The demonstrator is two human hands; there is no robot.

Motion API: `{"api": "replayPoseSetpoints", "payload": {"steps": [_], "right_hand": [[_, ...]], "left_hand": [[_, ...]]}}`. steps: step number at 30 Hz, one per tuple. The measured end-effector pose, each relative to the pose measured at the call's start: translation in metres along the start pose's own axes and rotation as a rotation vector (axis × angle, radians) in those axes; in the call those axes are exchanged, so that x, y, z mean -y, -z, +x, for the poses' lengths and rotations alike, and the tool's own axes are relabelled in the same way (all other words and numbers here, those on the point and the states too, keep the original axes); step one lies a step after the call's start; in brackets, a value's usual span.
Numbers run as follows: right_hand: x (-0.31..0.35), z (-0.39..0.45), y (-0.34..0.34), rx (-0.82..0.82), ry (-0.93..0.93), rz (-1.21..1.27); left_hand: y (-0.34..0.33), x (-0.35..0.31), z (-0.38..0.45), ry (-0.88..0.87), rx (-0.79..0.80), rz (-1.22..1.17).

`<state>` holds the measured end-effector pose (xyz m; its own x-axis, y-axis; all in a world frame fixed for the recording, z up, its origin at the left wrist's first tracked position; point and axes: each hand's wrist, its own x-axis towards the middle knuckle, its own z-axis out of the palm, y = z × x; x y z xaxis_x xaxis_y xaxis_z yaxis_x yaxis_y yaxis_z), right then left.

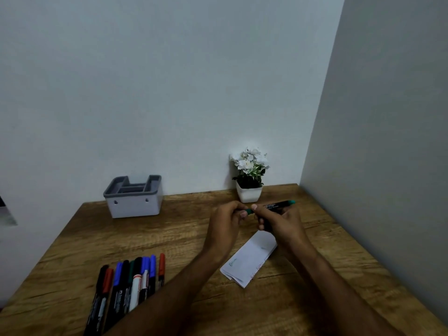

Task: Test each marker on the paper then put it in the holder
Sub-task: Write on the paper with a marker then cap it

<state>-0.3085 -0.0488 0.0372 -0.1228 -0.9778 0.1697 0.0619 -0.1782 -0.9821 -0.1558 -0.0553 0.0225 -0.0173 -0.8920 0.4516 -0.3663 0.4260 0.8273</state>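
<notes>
Row of markers (131,284) lies side by side at the near left edge of the wooden desk (169,238), caps pointing away (black, red, blue, green caps, one white-bodied), lower ends running out of view and partly behind the left forearm. Folded white paper (249,260) sits right of centre, flat on the desk, faint scribbles on it, its far end under the hands. Above the paper both hands meet mid-air: right hand (283,221) curled round the black barrel of a green marker (278,204), held roughly level, its teal end sticking out toward the right; left hand (229,218) pinches the green cap end (248,210) with thumb and fingers. Cannot tell if the cap is seated or slightly off, fingers cover the join. Grey-rimmed white holder (134,197) stands at the far left edge against the wall, compartments visible, no markers seen inside. Small white pot of white flowers (249,180) at the far edge, right of centre, near the corner wall.
</notes>
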Motion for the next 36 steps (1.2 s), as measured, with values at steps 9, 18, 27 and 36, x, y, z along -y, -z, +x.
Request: {"api": "replayPoseSetpoints", "payload": {"steps": [9,18,27,36], "right_hand": [[0.006,0.003,-0.021,0.098,-0.01,0.079],[0.005,0.013,-0.026,0.124,-0.044,-0.07],[-0.019,0.021,-0.112,0.315,0.301,-0.519],[-0.017,0.017,-0.176,0.356,0.413,-0.765]], "left_hand": [[0.011,-0.01,0.0,0.015,-0.071,0.064],[0.075,-0.003,0.02,0.183,-0.165,-0.019],[0.107,0.016,0.018,0.222,-0.355,-0.284],[0.201,0.029,0.047,0.058,-0.527,0.058]]}}
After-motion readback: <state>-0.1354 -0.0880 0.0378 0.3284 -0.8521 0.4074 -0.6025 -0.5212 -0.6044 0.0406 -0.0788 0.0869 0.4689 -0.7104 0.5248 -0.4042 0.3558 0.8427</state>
